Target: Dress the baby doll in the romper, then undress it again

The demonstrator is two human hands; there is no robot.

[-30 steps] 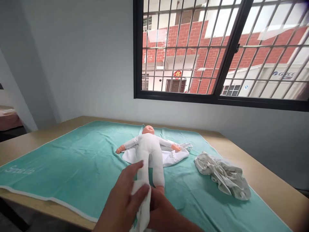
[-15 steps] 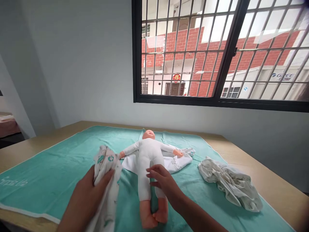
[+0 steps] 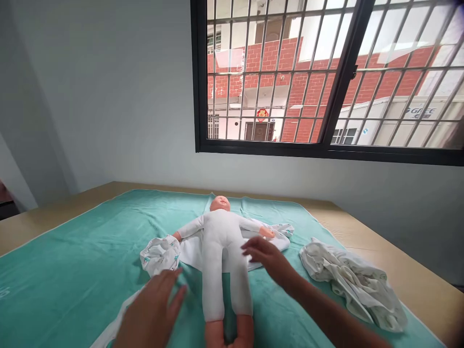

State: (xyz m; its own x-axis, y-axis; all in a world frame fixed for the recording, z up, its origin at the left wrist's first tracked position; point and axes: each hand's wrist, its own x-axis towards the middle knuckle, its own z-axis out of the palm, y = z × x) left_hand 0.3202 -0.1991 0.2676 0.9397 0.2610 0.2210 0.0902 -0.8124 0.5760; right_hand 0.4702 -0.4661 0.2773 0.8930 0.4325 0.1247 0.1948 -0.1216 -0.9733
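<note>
A baby doll in a white suit lies on its back on a teal blanket, arms spread, feet toward me. Under its torso lies a spread white garment. A small patterned white cloth lies crumpled on the blanket just left of the doll, trailing toward the near edge. My left hand hovers flat over that trailing cloth, fingers stretched and holding nothing. My right hand is over the doll's right side near its hip, fingers loosely spread, empty.
A crumpled cream cloth lies on the blanket at the right. The blanket covers a wooden table set against a grey wall. Above is a barred window facing a brick building.
My left hand has let go of the patterned cloth, which now lies left of the doll. My right hand has lifted from the doll's legs toward its hip. The view has shifted slightly left.
</note>
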